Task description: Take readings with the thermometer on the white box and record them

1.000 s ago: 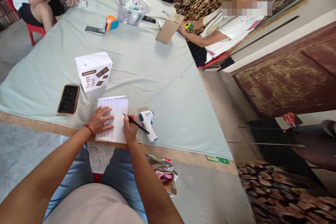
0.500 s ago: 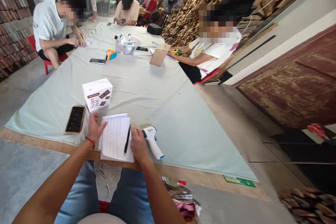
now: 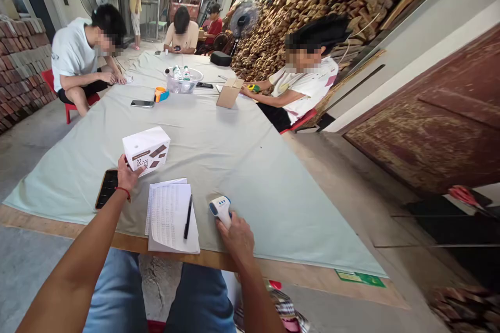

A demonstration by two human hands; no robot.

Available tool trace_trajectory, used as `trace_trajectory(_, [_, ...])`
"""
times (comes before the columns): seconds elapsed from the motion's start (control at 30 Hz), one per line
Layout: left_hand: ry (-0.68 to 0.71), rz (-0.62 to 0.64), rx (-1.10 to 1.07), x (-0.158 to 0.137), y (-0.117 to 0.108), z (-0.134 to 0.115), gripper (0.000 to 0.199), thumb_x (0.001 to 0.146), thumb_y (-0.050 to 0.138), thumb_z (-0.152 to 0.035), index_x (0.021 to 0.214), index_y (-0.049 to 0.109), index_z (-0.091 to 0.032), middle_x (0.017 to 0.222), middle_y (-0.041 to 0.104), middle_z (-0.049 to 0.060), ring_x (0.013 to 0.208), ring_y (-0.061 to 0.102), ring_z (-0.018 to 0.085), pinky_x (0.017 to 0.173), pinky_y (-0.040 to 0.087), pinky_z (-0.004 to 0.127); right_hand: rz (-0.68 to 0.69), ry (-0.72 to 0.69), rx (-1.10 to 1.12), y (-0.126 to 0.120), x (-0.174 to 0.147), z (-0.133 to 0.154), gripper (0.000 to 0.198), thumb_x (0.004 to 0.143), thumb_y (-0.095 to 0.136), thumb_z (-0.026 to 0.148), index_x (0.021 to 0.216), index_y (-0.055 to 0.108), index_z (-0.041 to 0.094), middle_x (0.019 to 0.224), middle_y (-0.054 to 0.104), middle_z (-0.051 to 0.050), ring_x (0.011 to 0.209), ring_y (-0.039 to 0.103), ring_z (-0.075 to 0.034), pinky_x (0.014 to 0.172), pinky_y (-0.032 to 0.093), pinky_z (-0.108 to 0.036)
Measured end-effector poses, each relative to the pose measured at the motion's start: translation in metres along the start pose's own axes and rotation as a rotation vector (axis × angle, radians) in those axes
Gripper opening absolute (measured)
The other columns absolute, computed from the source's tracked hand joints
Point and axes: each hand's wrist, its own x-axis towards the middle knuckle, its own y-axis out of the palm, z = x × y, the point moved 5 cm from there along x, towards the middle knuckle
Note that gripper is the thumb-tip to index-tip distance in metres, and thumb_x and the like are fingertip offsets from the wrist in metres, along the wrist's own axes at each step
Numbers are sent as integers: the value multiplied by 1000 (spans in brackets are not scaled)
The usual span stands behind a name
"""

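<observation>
We have our left hand (image 3: 125,173) on the near lower corner of the white carton (image 3: 146,150), fingers closed against its side so that the box tips up off the pale green cloth (image 3: 242,166); it sits a little way in from the near table edge, just beyond the dark phone (image 3: 106,189) that lies beside our wrist. We judge the carton light and stiff, thin card with smooth printed faces that could slip under a pinch at one corner, so a hold across two opposite sides would steady it better. Our right hand (image 3: 236,237) wraps the handle of the white and blue thermometer gun (image 3: 220,207), fingers curled around it, with its head pointing away from us; it rests on the cloth just right of the sheets. We take it for hard, light plastic, easy to lift by the grip, and its head is best kept off the table. Between our hands lie the printed paper sheets (image 3: 172,216) with a black pen (image 3: 188,216) resting on them, untouched. Both our forearms reach forward from the lap, the left stretched further and angled outward, the right bent short with the wrist low over the table's wooden edge (image 3: 312,270).
</observation>
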Motion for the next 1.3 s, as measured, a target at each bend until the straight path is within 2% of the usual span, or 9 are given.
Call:
trace_trajectory(0.1, [-86,44,-174,-32,3,-1,64,63,84,-43,114,54,-18,108,67,9,99,66,24,89,54,40,41,118,211,-6,0,11,44,81,55,43,113,63,15,102,67,-15,99,61,-30,82,46,-38])
trace_trajectory(0.17, [-127,98,-224,-53,7,2,62,67,80,-49,114,56,-17,107,69,10,98,66,25,87,54,40,-18,179,486,-14,-5,26,48,76,56,51,110,63,17,103,68,-13,97,61,-29,80,47,-37])
trace_trajectory(0.23, [-117,133,-232,-70,11,6,63,70,77,-53,117,57,-17,108,69,11,99,65,25,88,53,40,-37,148,795,-20,-13,51,49,72,59,57,102,63,18,94,68,-8,86,61,-25,75,47,-34])
trace_trajectory(0.27, [-89,140,-208,-76,11,8,63,71,75,-54,119,58,-17,109,68,11,100,65,25,90,52,41,7,120,917,-22,-18,66,44,72,58,59,92,63,20,81,66,-4,76,58,-21,70,46,-32])
trace_trajectory(0.33, [-3,142,-115,-83,13,10,60,75,71,-56,120,60,-18,111,67,11,103,63,26,94,50,42,180,55,1093,-23,-26,101,35,74,59,56,73,58,21,62,56,2,60,50,-16,61,42,-29])
trace_trajectory(0.47, [117,161,44,-86,15,14,57,83,61,-57,125,59,-18,114,66,11,107,61,27,97,47,45,373,-18,1292,-25,-35,157,34,74,61,53,65,52,22,54,50,4,52,44,-12,55,36,-26])
trace_trajectory(0.63, [121,150,100,-84,15,18,55,83,59,-56,121,61,-17,108,67,10,103,62,27,95,48,45,355,-90,1342,-17,-29,187,36,77,59,53,62,49,22,52,49,4,54,44,-12,56,38,-26])
trace_trajectory(0.83, [73,167,50,-84,18,14,51,84,59,-53,119,61,-17,110,69,10,100,65,25,92,51,42,300,-120,1261,-6,-24,187,37,77,59,57,67,51,22,54,49,4,53,45,-12,55,38,-26])
trace_trajectory(1.3, [25,152,17,-85,18,17,52,83,61,-51,122,60,-17,116,68,11,105,64,27,95,51,44,283,-149,1205,-11,-23,191,34,76,57,57,72,54,23,54,50,4,54,47,-15,56,41,-28])
